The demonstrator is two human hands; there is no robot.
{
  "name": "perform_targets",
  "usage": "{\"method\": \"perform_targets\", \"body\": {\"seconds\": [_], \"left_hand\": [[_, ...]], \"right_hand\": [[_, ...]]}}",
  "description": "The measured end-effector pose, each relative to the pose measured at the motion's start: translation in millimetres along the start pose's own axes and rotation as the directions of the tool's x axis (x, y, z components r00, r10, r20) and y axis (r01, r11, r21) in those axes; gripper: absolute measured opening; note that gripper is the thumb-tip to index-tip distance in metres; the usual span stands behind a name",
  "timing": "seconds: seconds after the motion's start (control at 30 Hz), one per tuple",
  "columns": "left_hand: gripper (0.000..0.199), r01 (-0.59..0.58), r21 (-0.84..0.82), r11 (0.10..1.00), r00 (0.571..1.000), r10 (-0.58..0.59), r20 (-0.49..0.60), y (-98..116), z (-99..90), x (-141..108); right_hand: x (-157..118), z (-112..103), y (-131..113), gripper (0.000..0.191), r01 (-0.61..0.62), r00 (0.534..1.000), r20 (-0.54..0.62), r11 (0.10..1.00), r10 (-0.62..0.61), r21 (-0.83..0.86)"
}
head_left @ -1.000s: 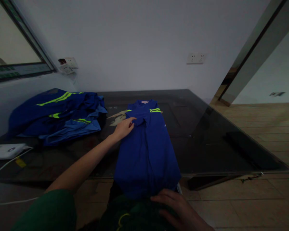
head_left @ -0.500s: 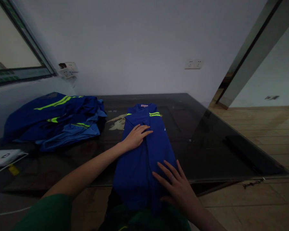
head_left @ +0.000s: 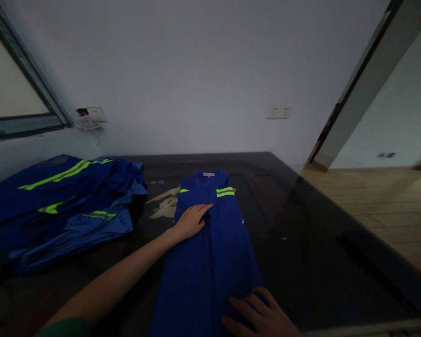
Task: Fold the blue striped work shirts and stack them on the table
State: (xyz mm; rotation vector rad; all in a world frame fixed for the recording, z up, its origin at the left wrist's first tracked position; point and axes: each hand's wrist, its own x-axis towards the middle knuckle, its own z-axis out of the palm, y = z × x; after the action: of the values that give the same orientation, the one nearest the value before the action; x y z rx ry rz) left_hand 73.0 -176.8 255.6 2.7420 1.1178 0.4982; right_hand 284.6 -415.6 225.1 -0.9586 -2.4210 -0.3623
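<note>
A long-folded blue garment (head_left: 228, 234) with yellow-green stripes lies on the dark table, collar and label toward the wall. My left hand (head_left: 192, 221) is on its upper middle, fingers drawn together on the fabric by the centre fold. Lower down, at the garment's right part, my right hand (head_left: 257, 313) rests with its fingers apart. The bottom of the frame cuts off the near end of the garment and part of my right hand.
A loose pile of blue clothes (head_left: 77, 196) with yellow-green stripes is at the left of the dark table (head_left: 294, 210). A flat dark object (head_left: 375, 267) lies near the table's right edge. Wall sockets (head_left: 278, 112) are behind, and a window is at the upper left.
The view has shifted, with the garment and table lower in the frame. My left hand's fingers have gone from spread to drawn together. My right hand remains on the garment, now partly out of frame.
</note>
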Motion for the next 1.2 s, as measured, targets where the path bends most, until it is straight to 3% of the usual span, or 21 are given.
{"method": "perform_targets", "body": {"seconds": [0.03, 0.1, 0.2, 0.3, 0.43, 0.63, 0.8, 0.97, 1.03, 1.2], "left_hand": [[0.063, 0.031, -0.003, 1.0, 0.999, -0.031, -0.02, 0, 0.7, 1], [0.057, 0.078, -0.002, 0.997, 0.995, -0.078, -0.058, -1, 3.1, 3], [0.048, 0.071, 0.005, 0.997, 0.994, -0.07, -0.082, -4, 8.2, 5], [0.046, 0.034, 0.006, 0.999, 0.996, -0.034, -0.08, -6, 11.2, 5], [0.047, 0.017, 0.006, 1.0, 0.998, -0.017, -0.06, -7, 10.4, 7], [0.054, -0.021, -0.037, 0.999, 0.999, 0.02, -0.026, -8, 7.6, 10], [0.056, -0.021, -0.069, 0.997, 1.0, 0.021, 0.004, -7, 7.4, 11], [0.065, -0.03, -0.086, 0.996, 1.0, 0.029, -0.01, -8, 8.4, 9], [0.071, -0.027, -0.089, 0.996, 1.0, 0.026, -0.016, -9, 8.6, 9], [0.079, 0.007, -0.083, 0.997, 1.0, -0.007, 0.0, -9, 8.3, 9]], "right_hand": [[15, -9, 18, 0.023, -0.021, 0.991, 0.131, 0.989, 0.002, 0.146], [53, -24, 66, 0.026, -0.225, 0.926, 0.364, 0.918, 0.097, 0.328], [121, -20, 158, 0.018, -0.406, 0.894, 0.373, 0.805, 0.25, 0.433], [179, 15, 249, 0.021, -0.543, 0.84, 0.285, 0.714, 0.462, 0.441], [226, 64, 324, 0.036, -0.622, 0.782, 0.275, 0.668, 0.559, 0.409], [245, 96, 366, 0.014, -0.627, 0.775, 0.42, 0.658, 0.473, 0.417], [247, 103, 381, 0.025, -0.619, 0.77, 0.51, 0.642, 0.383, 0.452], [248, 99, 392, 0.027, -0.619, 0.725, 0.61, 0.69, 0.319, 0.375], [249, 96, 396, 0.033, -0.612, 0.728, 0.604, 0.706, 0.326, 0.356], [250, 96, 397, 0.046, -0.571, 0.784, 0.49, 0.754, 0.382, 0.324]]}}
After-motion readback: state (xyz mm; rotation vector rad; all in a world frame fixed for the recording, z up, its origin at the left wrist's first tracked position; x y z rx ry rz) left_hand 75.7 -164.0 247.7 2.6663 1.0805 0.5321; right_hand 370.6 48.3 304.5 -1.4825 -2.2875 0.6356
